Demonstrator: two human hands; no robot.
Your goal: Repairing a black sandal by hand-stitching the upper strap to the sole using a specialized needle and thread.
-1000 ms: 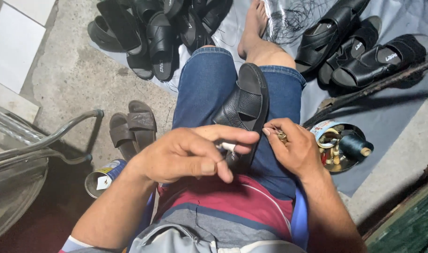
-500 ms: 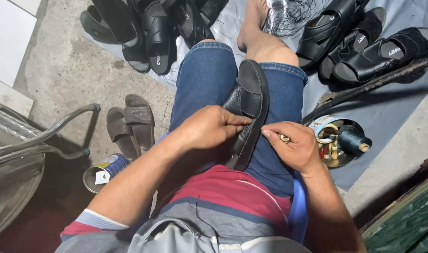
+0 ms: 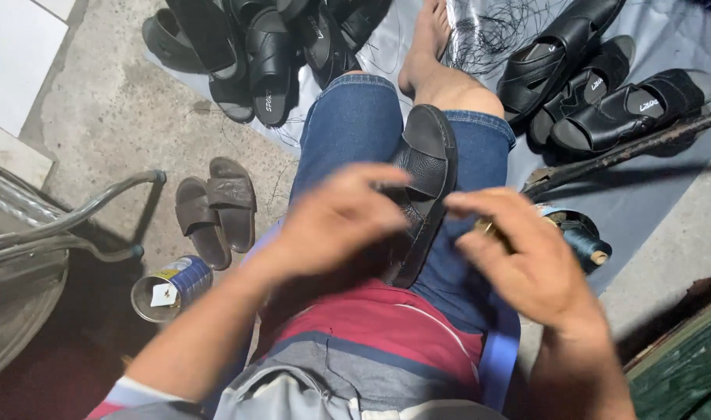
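Observation:
A black sandal [image 3: 427, 167] lies lengthwise on my lap, resting on my blue denim shorts [image 3: 347, 132]. My left hand [image 3: 332, 225] is blurred by motion; it lies against the sandal's left side with a finger reaching over the strap. To the right of the sandal, my right hand [image 3: 522, 260] has its fingers closed on a small brass-coloured tool [image 3: 486, 228], of which only a glint shows. My bare foot [image 3: 429, 47] stretches out ahead onto a grey sheet.
Black sandals are piled at the top left [image 3: 270, 54] and top right [image 3: 604, 101]. A brown pair of slippers [image 3: 215, 206] and an open tin can [image 3: 169, 284] sit on the concrete to the left. A dark thread spool [image 3: 585, 241], a metal rod [image 3: 627, 148] and a chair frame [image 3: 60, 222] are close by.
My left hand has moved up off my lap onto the sandal's side. My right hand has shifted slightly right and lifted. The view has tilted a little.

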